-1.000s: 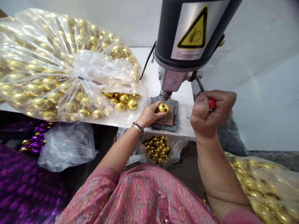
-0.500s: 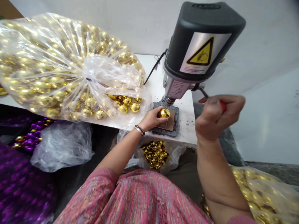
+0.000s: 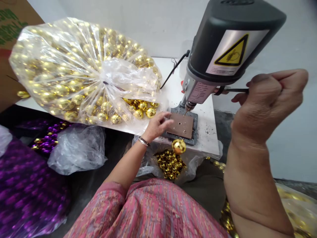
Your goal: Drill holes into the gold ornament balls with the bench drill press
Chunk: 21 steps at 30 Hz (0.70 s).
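A shiny gold faceted ball is in the air off the front edge of the table, above an open plastic bag of gold pieces at my lap. My left hand is open beside the brown board on the drill press base, fingers apart and holding nothing. Over that board hangs the thin drill bit of the black drill press. Raised at the right, my right hand is closed round the end of the press lever; its grip is hidden in the fist.
A large clear bag of gold balls covers the left of the white table, with loose balls at its mouth. Dark shavings lie round the base. A cardboard box, a crumpled clear bag and a purple bag are at left.
My left hand has let go of the gold ball and drawn back left. The ball has left the board and dropped forward. My right hand has risen with the lever, and the bit is up.
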### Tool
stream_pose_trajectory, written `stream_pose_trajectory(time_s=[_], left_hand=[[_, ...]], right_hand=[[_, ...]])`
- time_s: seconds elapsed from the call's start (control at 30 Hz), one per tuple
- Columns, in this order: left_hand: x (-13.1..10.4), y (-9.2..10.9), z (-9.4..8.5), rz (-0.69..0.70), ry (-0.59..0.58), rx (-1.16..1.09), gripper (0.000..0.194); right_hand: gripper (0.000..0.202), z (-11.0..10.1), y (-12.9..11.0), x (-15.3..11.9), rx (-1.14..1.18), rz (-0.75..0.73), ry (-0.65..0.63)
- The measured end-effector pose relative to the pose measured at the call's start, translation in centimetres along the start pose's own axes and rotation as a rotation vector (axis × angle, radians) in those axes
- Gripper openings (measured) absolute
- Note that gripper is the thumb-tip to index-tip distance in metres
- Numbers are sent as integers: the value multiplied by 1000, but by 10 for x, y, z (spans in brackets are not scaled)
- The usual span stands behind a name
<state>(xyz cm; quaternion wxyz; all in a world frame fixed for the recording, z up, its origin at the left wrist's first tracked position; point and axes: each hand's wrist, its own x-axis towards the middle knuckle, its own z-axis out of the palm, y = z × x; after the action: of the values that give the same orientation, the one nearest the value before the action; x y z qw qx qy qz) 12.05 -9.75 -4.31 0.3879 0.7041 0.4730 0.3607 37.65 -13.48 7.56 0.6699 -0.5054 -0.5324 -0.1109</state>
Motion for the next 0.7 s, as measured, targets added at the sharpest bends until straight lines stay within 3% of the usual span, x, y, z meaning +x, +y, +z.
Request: stream_pose_trajectory(time_s=[0.07,0.13,0.27,0.4,0.5,0.6,0.63,0.7], left_hand=[[9,-8,-10,-103,247,76,31],[17,-19,-18,-197,360,137,45],[24,-35,-22,-316,278,162,60],[23,-42,-14,-259,143,110,64],[24,-43,-10,-223,160,31,60],[17,-40,-13,-229,287,-169,62],[12,-37,-16,-236,284,-270,64],[-1,-28,-20,-256,163,-490,66]], right_hand=[[36,0,-2,0,10,3,-3],[33,1,-3,0,30,-1,10],[29,2,-3,-1,69,5,38],[26,-3,-3,-2,48,0,-33],[26,-7,-3,-4,85,4,-63],[24,-8,-5,-1,103,1,-63],[23,-7,-6,2,96,4,-60],[23,-4,-7,11,66,21,-58]])
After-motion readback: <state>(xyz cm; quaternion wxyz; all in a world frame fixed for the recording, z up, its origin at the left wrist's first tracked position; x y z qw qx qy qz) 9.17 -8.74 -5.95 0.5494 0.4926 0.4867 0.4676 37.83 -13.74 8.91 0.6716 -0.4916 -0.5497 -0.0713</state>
